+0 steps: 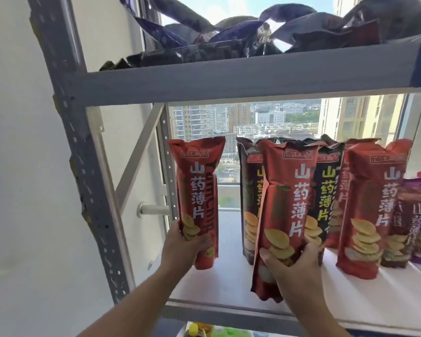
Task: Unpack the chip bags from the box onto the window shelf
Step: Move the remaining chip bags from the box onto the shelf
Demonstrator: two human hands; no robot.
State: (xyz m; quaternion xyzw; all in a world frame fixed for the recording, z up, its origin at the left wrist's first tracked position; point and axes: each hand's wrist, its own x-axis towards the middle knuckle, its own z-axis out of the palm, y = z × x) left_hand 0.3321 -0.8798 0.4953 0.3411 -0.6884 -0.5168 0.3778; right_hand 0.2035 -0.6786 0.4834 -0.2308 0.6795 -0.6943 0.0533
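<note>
Tower blocks fill the window [272, 117] behind a grey rack [88, 166]. The left grip [180, 246] curls round the base of an upright red chip bag [197, 186] at the left end of the white window shelf [224, 285]. The right grip [294, 266] clasps the lower part of a second red bag [284, 203], slightly tilted, near the shelf's front edge, with a row of bags [372, 203] standing behind and right of it and dark bags [229, 42] heaped on the tier above.

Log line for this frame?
left hand: grips left red bag, upright | right hand: grips front red bag, tilted | shelf: bags standing in row
</note>
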